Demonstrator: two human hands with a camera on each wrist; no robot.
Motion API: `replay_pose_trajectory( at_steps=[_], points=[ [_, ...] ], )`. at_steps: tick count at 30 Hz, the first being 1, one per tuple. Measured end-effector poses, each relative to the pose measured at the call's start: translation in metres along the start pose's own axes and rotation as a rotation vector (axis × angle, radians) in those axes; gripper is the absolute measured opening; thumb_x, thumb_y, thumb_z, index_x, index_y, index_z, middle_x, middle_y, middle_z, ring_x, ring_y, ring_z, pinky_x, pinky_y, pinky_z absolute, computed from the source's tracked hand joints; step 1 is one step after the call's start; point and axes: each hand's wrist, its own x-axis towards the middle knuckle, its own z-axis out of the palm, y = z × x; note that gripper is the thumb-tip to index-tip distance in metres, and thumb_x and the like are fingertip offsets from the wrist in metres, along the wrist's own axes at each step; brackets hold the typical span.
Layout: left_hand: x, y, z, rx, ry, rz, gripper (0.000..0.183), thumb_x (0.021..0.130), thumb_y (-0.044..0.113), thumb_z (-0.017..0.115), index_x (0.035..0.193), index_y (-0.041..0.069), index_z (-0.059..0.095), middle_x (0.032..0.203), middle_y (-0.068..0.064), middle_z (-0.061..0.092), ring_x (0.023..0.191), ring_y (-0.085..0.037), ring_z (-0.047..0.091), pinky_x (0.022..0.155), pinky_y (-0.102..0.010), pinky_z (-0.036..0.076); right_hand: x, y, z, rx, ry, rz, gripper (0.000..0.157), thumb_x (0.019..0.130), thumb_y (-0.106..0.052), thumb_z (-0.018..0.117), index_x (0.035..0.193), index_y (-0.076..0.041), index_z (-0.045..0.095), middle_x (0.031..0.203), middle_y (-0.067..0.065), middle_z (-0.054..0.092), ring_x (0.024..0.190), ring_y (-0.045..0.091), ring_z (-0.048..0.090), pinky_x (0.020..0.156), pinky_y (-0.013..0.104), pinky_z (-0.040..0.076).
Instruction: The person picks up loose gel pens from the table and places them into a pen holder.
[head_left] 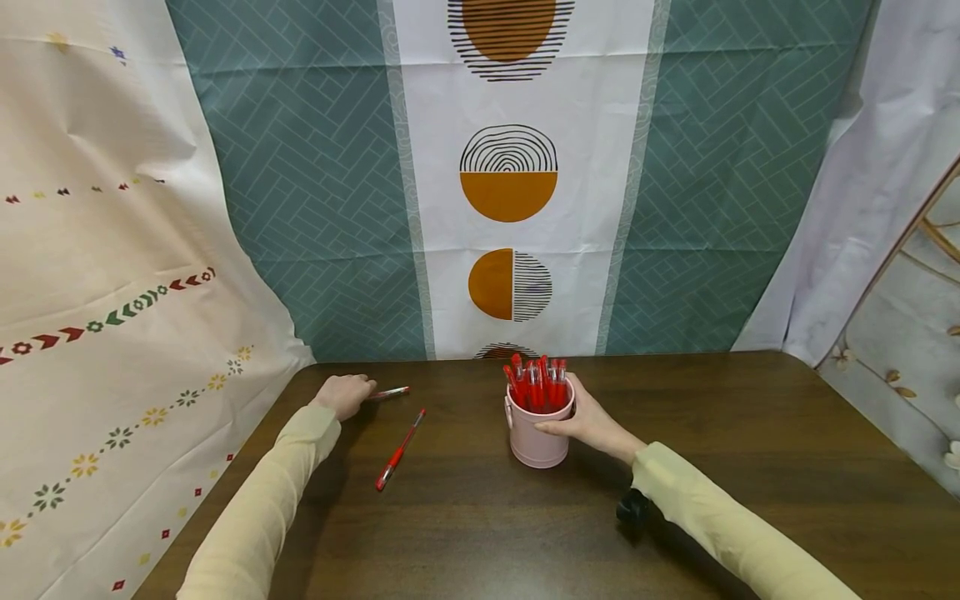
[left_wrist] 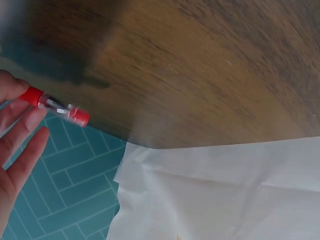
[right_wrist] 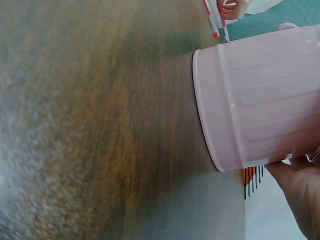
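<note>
At the far left of the table, my left hand (head_left: 345,395) pinches a red pen (head_left: 393,392) between thumb and fingers. In the left wrist view that pen (left_wrist: 59,107) shows a red end and a clear barrel, the rest of it hidden by the hand. My right hand (head_left: 595,423) grips a pink bucket (head_left: 538,443) from its right side, thumb across the front. Several red pens (head_left: 536,385) stand upright inside the bucket. Another red pen (head_left: 401,451) lies slantwise on the table between the left hand and the bucket.
The dark wooden table (head_left: 480,533) ends at the back against a teal and white patterned cloth (head_left: 322,208). A cream cloth (head_left: 135,333) hangs along the left edge. A black object (head_left: 633,510) sits under the right wrist.
</note>
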Motion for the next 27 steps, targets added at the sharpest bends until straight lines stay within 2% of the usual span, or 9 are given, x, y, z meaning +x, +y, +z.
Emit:
replay_pose_trajectory(
  at_steps=[4, 12, 21, 27],
  points=[
    [-0.002, -0.001, -0.004, -0.009, -0.005, 0.002, 0.019, 0.071, -0.008, 0.065, 0.080, 0.007, 0.057, 0.072, -0.006, 0.051, 0.066, -0.025, 0.057, 0.048, -0.037, 0.046, -0.001, 0.000, 0.000, -0.001, -0.001, -0.005, 0.080, 0.069, -0.027, 0.078, 0.129, -0.009, 0.029, 0.126, 0.011, 0.043, 0.111, 0.029, 0.044, 0.087, 0.046, 0.040],
    [-0.005, -0.002, -0.010, -0.027, 0.028, -0.009, 0.018, 0.073, -0.004, 0.068, 0.084, 0.004, 0.057, 0.074, -0.009, 0.049, 0.066, -0.028, 0.055, 0.048, -0.036, 0.046, 0.000, -0.002, -0.001, 0.014, -0.008, 0.051, 0.081, 0.070, -0.021, 0.078, 0.132, -0.009, 0.028, 0.129, 0.011, 0.041, 0.114, 0.027, 0.042, 0.090, 0.044, 0.038],
    [-0.003, -0.002, -0.017, -0.004, 0.089, 0.000, 0.017, 0.074, -0.003, 0.068, 0.084, 0.003, 0.055, 0.076, -0.010, 0.047, 0.061, -0.027, 0.053, 0.047, -0.035, 0.046, -0.008, -0.037, -0.001, 0.017, -0.029, 0.040, 0.078, 0.072, -0.015, 0.076, 0.131, 0.001, 0.027, 0.127, 0.018, 0.040, 0.113, 0.032, 0.042, 0.089, 0.044, 0.038],
    [0.001, -0.001, -0.021, 0.004, 0.147, 0.023, 0.015, 0.076, -0.001, 0.068, 0.084, 0.004, 0.056, 0.075, -0.009, 0.046, 0.059, -0.025, 0.053, 0.044, -0.034, 0.045, -0.009, -0.038, 0.000, 0.017, -0.027, 0.041, 0.077, 0.072, -0.015, 0.076, 0.130, 0.000, 0.027, 0.127, 0.017, 0.041, 0.113, 0.032, 0.042, 0.089, 0.044, 0.038]
  ],
)
